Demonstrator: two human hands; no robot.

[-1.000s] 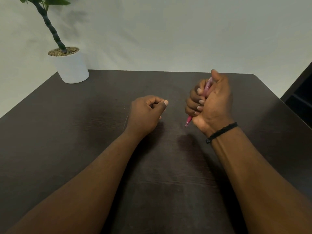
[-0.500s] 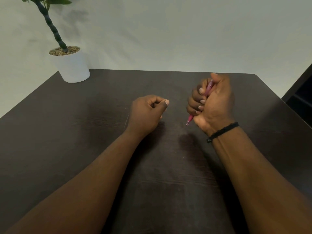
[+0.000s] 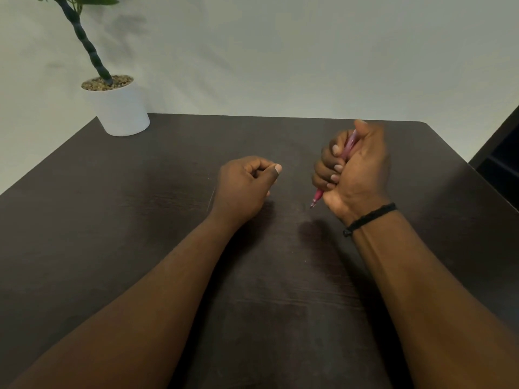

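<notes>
Nearest the camera, two bare forearms are seen laid in from the bottom corners over the dark wood-grain tabletop (image 3: 112, 220), converging twd. the centre. A black braided bracelet (image 3: 370, 217) is worn round the right wrist. Further in, the left hand (image 3: 241, 186) is rested on the tabletop approx. mid-surface, knuckles up; its fingers (image 3: 259, 165) are curled into a loose fist w/ the thumb laid along the index finger, and nothing is seen held in it. Just right of it, but apart from it, the right hand (image 3: 356, 175) is raised on its edge, palm side turned left, its shadow cast on the wood below the wrist. A pink pen (image 3: 318, 195) is gripped in this hand: the fingers are wrapped round the barrel and the thumb is set up over the top end. The pen is held tilted, upper end away from the camera, tip pointed down and left, sticking out below the little finger; whether the tip touches the tabletop cannot be told. The top of the right hand is blurred. At the far left corner a white pot (image 3: 120, 110) topped w/ pebbles is stood, a dark twisted plant stem (image 3: 87, 43) rising out of it. Behind, a plain pale wall (image 3: 309, 51) is seen, and dark furniture (image 3: 500, 164) at the right edge.
</notes>
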